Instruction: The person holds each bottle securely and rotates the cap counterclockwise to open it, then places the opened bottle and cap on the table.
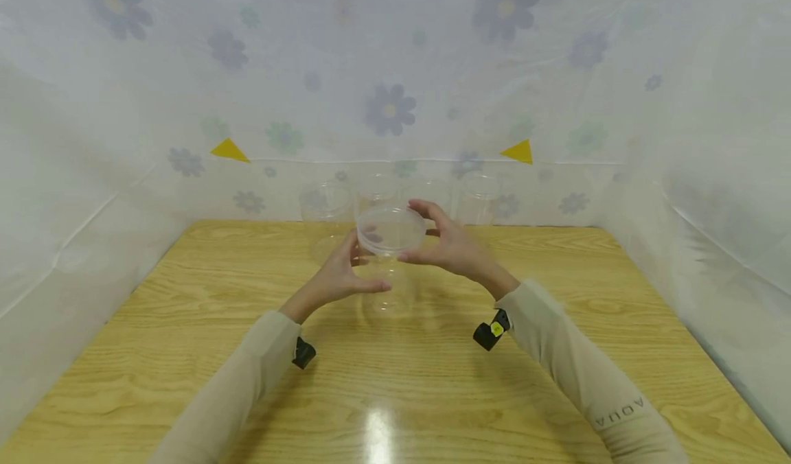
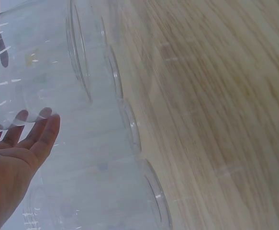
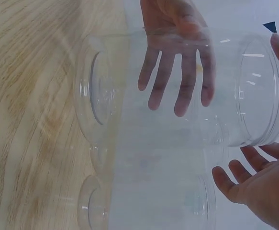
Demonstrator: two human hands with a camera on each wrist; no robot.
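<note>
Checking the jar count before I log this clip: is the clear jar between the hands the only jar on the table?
No; in the head view a row of clear jars stands behind the held clear jar at the table's far edge.

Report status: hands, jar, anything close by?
Left hand flat against clear plastic jar, fingers straight. Right hand holds its rim. Jar upright on wooden table. Row of clear jars stands close behind.
</note>
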